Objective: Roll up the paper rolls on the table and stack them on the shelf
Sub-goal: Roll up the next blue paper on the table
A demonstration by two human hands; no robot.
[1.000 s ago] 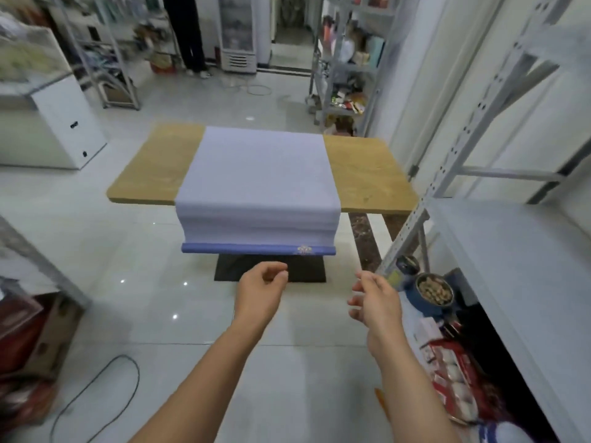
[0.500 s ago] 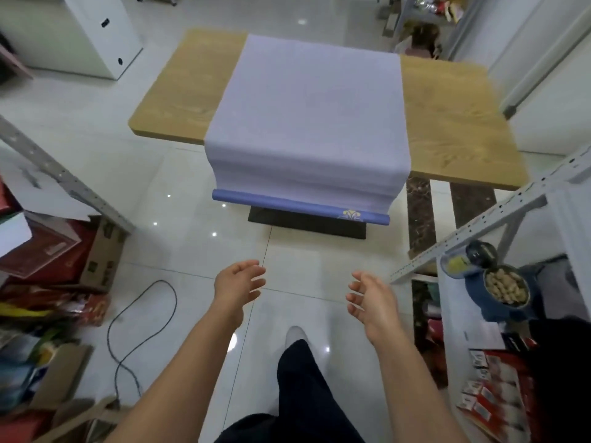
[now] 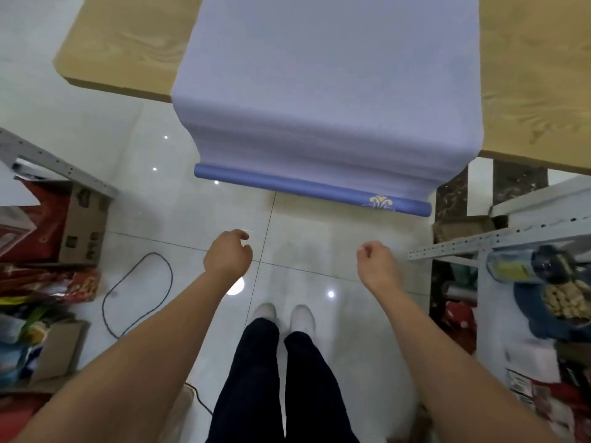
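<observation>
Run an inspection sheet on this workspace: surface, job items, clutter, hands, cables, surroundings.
Surface: wooden table, partly covered by paper.
Job's things: lilac paper unrolled across the table; its blue roll hangs below the near edge; shelf at right.
Clutter: boxes and packets on the floor at left; bowl of nuts at right.
Hands: left hand loosely curled, right hand curled; both empty, short of the roll.
Cables: black cable looped on the floor at left.
Surroundings: glossy tiled floor.

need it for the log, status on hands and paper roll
Left hand loose, right hand curled, both empty. Paper roll hangs off table edge, unrolled. Nothing between.
</observation>
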